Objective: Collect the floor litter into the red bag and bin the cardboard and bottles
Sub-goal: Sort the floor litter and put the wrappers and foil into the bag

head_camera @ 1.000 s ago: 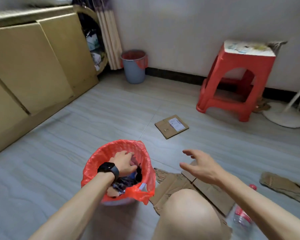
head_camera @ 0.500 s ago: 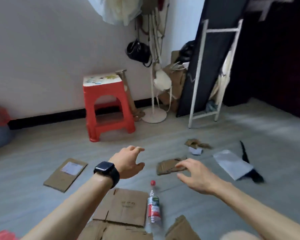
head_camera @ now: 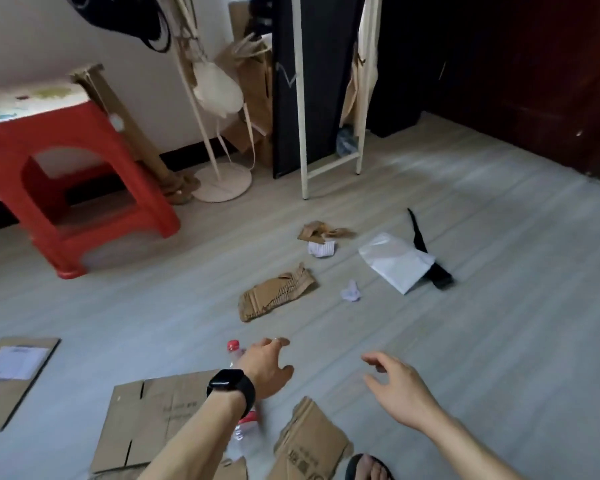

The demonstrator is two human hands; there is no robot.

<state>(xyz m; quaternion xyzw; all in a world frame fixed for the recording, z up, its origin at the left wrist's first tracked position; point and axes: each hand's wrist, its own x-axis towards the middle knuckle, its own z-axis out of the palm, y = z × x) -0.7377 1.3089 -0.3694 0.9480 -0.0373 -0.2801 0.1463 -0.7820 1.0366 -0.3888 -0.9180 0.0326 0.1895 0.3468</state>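
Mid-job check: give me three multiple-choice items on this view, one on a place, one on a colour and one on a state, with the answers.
1. Where is the plastic bottle?
A in a bin
B on a shelf
C lying beside the flattened carton

2. What colour is the bottle's cap?
A blue
B red
C white

3. What state are the left hand and right hand in?
A both empty, fingers loose
B left grips the bottle
C right pinches cardboard

Answers:
1 C: it lies flat along the carton's right edge.
2 B: the cap shows red just left of the left hand.
3 A: neither hand holds anything.
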